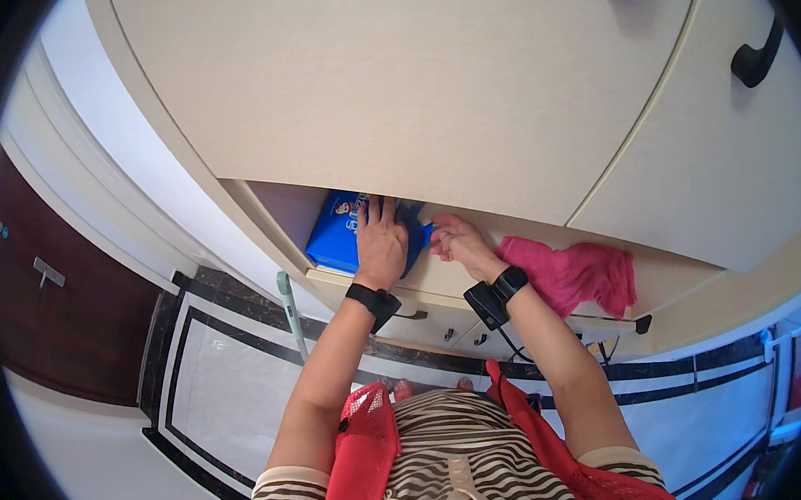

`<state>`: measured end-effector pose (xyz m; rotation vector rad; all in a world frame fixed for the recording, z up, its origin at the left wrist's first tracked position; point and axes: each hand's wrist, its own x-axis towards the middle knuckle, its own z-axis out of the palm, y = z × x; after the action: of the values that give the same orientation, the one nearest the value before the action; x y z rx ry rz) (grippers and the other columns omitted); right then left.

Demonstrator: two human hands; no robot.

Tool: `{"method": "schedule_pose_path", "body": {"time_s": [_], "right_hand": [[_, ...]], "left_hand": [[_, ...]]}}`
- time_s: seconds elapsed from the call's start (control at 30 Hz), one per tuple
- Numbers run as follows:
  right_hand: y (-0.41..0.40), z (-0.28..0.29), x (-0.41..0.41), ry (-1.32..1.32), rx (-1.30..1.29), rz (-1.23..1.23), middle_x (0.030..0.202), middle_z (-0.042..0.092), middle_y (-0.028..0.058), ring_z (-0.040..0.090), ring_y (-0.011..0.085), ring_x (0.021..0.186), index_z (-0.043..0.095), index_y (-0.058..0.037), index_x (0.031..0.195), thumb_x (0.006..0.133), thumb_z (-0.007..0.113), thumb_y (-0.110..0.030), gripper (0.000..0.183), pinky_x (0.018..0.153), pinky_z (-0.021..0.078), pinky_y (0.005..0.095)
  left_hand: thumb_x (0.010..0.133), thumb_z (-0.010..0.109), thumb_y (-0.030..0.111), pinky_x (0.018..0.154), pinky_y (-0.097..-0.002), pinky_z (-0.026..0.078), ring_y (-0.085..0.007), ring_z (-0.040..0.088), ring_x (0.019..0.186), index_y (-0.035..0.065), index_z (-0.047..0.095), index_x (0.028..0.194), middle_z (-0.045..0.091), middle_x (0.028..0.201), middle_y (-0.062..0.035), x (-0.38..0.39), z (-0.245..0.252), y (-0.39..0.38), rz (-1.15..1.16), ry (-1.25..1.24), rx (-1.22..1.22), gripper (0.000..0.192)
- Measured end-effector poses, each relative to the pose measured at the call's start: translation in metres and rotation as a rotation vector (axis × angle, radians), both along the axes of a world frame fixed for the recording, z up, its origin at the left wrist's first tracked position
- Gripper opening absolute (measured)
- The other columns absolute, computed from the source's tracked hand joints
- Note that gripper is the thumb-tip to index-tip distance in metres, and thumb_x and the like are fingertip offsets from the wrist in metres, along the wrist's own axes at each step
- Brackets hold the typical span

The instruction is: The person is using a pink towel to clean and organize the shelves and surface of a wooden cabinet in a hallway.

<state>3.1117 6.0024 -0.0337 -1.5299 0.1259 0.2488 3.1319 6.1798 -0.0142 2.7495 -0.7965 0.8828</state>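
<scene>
A blue printed box [331,235] lies at the left end of an open shelf in a cream cabinet. On its right part rests my left hand [382,244], palm down with the fingers spread. A blue piece, perhaps a flap or a bag, stands out at the box's right side. Just to the right of it is my right hand [461,245], with the fingers bent and the fingertips near the blue edge; whether they grip it cannot be told. A crumpled pink cloth [570,272] lies on the shelf beside my right wrist and hangs over the front edge.
Large cabinet doors [391,92] with black handles rise above the shelf [436,275]. Below it are drawers and doors with small handles. A pale green pole [291,312] stands at the left, by the cabinet. A dark red door [66,291] is at the far left.
</scene>
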Motion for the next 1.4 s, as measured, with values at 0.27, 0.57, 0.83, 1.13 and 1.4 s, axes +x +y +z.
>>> {"method": "schedule_pose_path", "body": {"time_s": [0.27,0.57,0.83,1.13,1.4], "right_hand": [[0.007,-0.002,0.003,-0.085,0.067,0.072,0.093,0.061,0.0055,0.057,0.0117,0.076,0.050,-0.0065,0.124,0.094,0.047,-0.006,0.030,0.065,0.0470,0.0240],[0.012,-0.021,0.022,-0.378,-0.097,-0.018,0.097,0.056,0.0017,0.054,0.0116,0.088,0.053,-0.0072,0.115,0.089,0.058,-0.007,0.027,0.073,0.0459,0.0245],[0.013,-0.004,0.026,-0.224,0.113,0.164,0.106,0.056,0.0037,0.056,0.0140,0.091,0.051,-0.0085,0.123,0.089,0.060,-0.005,0.035,0.079,0.0470,0.0264],[0.012,0.003,0.021,-0.079,0.622,0.157,0.106,0.058,0.0102,0.058,0.0236,0.096,0.054,-0.0029,0.116,0.096,0.046,-0.041,0.043,0.089,0.0449,0.0383],[0.016,0.004,0.018,-0.105,0.634,0.102,0.108,0.060,0.0076,0.058,0.0224,0.098,0.055,-0.0051,0.117,0.096,0.048,-0.036,0.038,0.089,0.0457,0.0398]], "left_hand": [[0.072,0.065,0.008,0.090,-0.0455,0.038,-0.0362,0.051,0.104,0.0052,0.070,0.083,0.059,0.108,-0.0178,-0.012,0.028,0.003,-0.141,0.103,-0.471,0.013],[0.072,0.066,0.003,0.066,-0.0394,0.044,-0.0297,0.057,0.072,0.0044,0.068,0.087,0.060,0.075,-0.0122,-0.051,0.026,-0.007,-0.328,0.220,-0.421,0.015],[0.074,0.062,0.004,0.071,-0.0379,0.045,-0.0285,0.055,0.080,0.0028,0.067,0.085,0.057,0.083,-0.0114,-0.064,0.006,0.008,-0.259,0.181,-0.370,0.012],[0.073,0.065,-0.002,0.067,-0.0409,0.050,-0.0354,0.059,0.078,0.0010,0.062,0.091,0.056,0.089,-0.0155,-0.051,0.014,0.008,-0.153,0.232,-0.545,0.018],[0.070,0.070,0.000,0.062,-0.0436,0.049,-0.0373,0.060,0.075,0.0013,0.049,0.093,0.056,0.087,-0.0166,-0.032,0.024,0.011,-0.071,0.331,-0.640,0.031]]}}
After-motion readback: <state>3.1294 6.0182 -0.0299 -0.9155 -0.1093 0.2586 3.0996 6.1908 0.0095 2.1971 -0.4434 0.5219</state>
